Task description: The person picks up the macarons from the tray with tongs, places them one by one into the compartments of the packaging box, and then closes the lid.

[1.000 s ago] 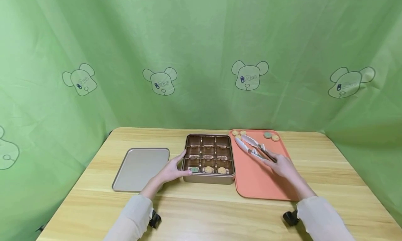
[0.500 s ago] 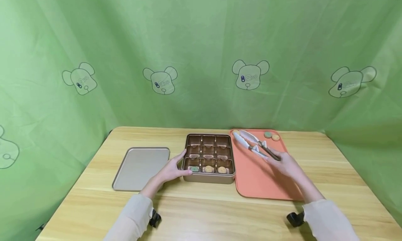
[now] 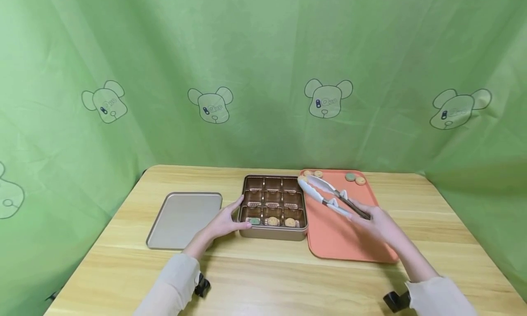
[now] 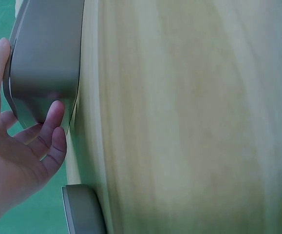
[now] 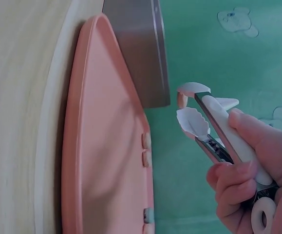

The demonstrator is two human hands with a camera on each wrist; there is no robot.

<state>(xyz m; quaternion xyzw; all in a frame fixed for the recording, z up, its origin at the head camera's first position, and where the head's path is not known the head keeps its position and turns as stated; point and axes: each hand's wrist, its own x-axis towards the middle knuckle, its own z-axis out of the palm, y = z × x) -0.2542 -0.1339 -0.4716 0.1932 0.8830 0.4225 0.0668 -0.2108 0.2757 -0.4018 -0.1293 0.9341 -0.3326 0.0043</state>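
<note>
My left hand (image 3: 225, 223) grips the near left corner of a brown metal tin (image 3: 273, 234), thumb at the front rim; its curled fingers show against the corner in the left wrist view. Inside, a divided insert bears a green cookie (image 3: 255, 221) and two tan cookies (image 3: 273, 221) in the front row. My right hand (image 3: 376, 222) holds white-headed tongs (image 3: 329, 199) around their handles. Between the tong tips is a tan cookie (image 5: 182, 100), raised above the pink tray (image 3: 341, 238), close to the tin's back right edge. Two tan cookies (image 3: 318, 174) lie at the tray's back left.
A green cookie (image 3: 350, 177) and a tan one (image 3: 360, 181) sit at the tray's back right. The tin's flat lid (image 3: 185, 220) lies on the wooden table (image 3: 263, 279) to the left. A green curtain (image 3: 263, 142) hangs behind the table.
The tongs have risen from the back left of the tray and shifted left toward the tin, with a cookie between their tips. My left hand has stayed on the tin.
</note>
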